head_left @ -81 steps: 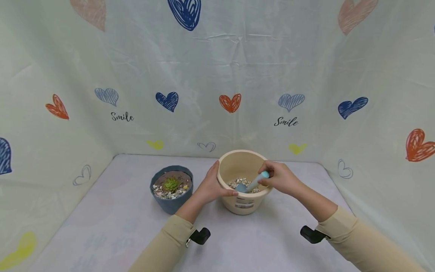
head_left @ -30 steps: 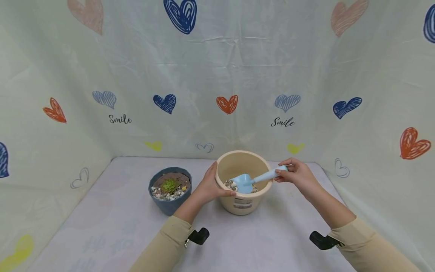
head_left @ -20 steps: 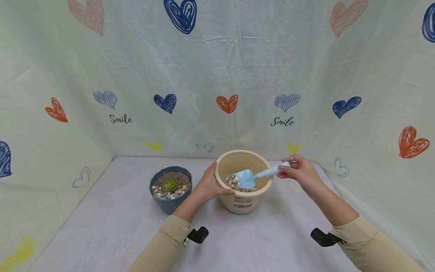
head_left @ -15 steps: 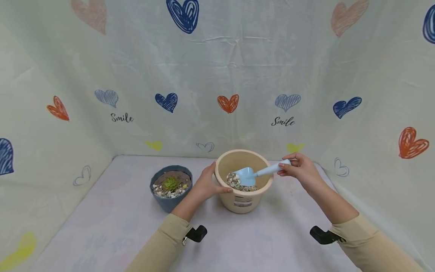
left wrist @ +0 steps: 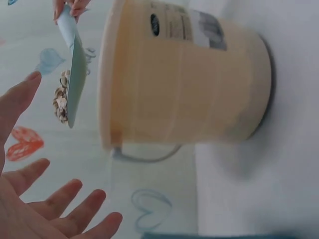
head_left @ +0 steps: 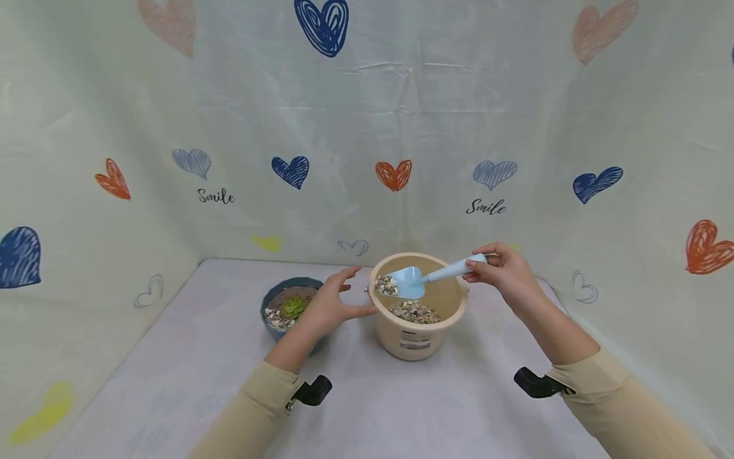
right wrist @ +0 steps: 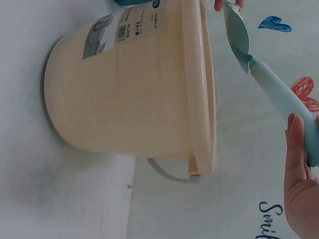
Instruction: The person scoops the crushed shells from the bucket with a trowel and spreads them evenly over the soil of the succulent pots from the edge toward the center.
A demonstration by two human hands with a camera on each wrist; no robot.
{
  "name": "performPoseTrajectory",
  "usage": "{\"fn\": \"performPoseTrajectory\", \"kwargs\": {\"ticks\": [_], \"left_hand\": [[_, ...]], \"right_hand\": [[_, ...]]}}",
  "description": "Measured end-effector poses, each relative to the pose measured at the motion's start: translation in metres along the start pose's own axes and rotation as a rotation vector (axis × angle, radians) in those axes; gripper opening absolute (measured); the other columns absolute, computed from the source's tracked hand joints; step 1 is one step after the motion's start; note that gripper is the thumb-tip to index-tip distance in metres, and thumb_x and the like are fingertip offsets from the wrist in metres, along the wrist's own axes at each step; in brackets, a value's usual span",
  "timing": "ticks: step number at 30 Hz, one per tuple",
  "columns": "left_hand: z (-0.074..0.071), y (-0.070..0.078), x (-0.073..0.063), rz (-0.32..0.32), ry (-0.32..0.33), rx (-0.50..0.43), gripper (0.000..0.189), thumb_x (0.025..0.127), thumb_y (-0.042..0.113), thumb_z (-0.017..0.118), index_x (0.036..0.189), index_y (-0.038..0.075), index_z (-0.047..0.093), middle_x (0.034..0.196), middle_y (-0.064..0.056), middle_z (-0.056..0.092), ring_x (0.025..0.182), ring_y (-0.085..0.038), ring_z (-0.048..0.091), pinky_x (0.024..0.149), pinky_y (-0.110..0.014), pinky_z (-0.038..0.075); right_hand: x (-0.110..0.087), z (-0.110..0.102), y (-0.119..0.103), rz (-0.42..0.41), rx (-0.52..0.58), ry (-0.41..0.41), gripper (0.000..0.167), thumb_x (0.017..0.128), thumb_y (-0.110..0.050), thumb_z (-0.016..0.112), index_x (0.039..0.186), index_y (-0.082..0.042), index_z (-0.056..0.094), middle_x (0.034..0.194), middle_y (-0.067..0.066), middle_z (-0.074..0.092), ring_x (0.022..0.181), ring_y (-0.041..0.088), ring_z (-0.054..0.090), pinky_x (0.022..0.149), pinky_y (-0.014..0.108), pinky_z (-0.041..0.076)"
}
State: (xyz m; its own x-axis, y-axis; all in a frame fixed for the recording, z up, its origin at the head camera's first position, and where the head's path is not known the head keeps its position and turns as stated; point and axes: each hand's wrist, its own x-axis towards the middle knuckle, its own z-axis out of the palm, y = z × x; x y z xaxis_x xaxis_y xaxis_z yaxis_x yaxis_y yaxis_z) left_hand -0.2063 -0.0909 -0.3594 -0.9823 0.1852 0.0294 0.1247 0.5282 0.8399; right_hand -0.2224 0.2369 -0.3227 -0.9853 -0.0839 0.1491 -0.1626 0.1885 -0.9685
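Note:
My right hand (head_left: 504,274) pinches the handle end of a light blue scoop (head_left: 410,282) above a cream bucket (head_left: 392,335). Small mixed gravel (left wrist: 61,97) lies in the raised scoop, clear of the rim in the left wrist view. More gravel (head_left: 418,312) covers the bucket's floor. My left hand (head_left: 327,307) is spread beside the bucket's left side, holding nothing, its thumb near the rim. Behind this hand stands a blue-grey flowerpot (head_left: 268,322), partly hidden, with a green succulent (head_left: 294,306) among pebbles. In the right wrist view, fingers and thumb hold the scoop's handle (right wrist: 276,87).
Both containers stand on a pale cloth-covered table (head_left: 413,408). A whitish curtain (head_left: 344,115) printed with hearts hangs behind and at the sides. The bucket's carrying handle (left wrist: 149,160) hangs down its far side.
The right hand has lifted the scoop, loaded with gravel, up out of the bucket's gravel. The left hand has let go of the bucket's rim and moved left towards the flowerpot.

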Motion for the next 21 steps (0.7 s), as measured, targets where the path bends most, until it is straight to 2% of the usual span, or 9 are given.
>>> {"fn": "performPoseTrajectory", "kwargs": {"ticks": [8, 15, 21], "left_hand": [[-0.036, -0.009, -0.009, -0.029, 0.026, 0.022, 0.086, 0.078, 0.028, 0.084, 0.15, 0.018, 0.039, 0.15, -0.011, 0.04, 0.133, -0.035, 0.042, 0.092, -0.053, 0.049], [-0.072, -0.027, -0.024, 0.023, 0.017, -0.038, 0.086, 0.081, 0.022, 0.082, 0.152, 0.015, 0.034, 0.151, -0.014, 0.037, 0.132, -0.038, 0.042, 0.098, -0.054, 0.044], [-0.093, -0.04, -0.031, 0.033, 0.059, 0.037, 0.085, 0.083, 0.028, 0.079, 0.153, 0.014, 0.033, 0.151, -0.015, 0.037, 0.135, -0.04, 0.036, 0.099, -0.062, 0.039]], "right_hand": [[0.008, 0.03, -0.011, -0.019, 0.071, -0.049, 0.031, 0.094, 0.001, 0.061, 0.117, 0.012, 0.045, 0.091, 0.007, 0.068, 0.073, 0.015, 0.071, 0.078, 0.033, 0.057], [0.018, 0.06, -0.01, -0.005, 0.095, -0.085, 0.03, 0.093, 0.002, 0.062, 0.117, 0.011, 0.046, 0.092, 0.013, 0.066, 0.072, 0.018, 0.071, 0.077, 0.036, 0.058], [0.021, 0.082, -0.009, -0.033, 0.134, -0.119, 0.025, 0.093, 0.004, 0.062, 0.112, 0.011, 0.049, 0.09, 0.016, 0.066, 0.07, 0.018, 0.07, 0.075, 0.036, 0.058]]}}
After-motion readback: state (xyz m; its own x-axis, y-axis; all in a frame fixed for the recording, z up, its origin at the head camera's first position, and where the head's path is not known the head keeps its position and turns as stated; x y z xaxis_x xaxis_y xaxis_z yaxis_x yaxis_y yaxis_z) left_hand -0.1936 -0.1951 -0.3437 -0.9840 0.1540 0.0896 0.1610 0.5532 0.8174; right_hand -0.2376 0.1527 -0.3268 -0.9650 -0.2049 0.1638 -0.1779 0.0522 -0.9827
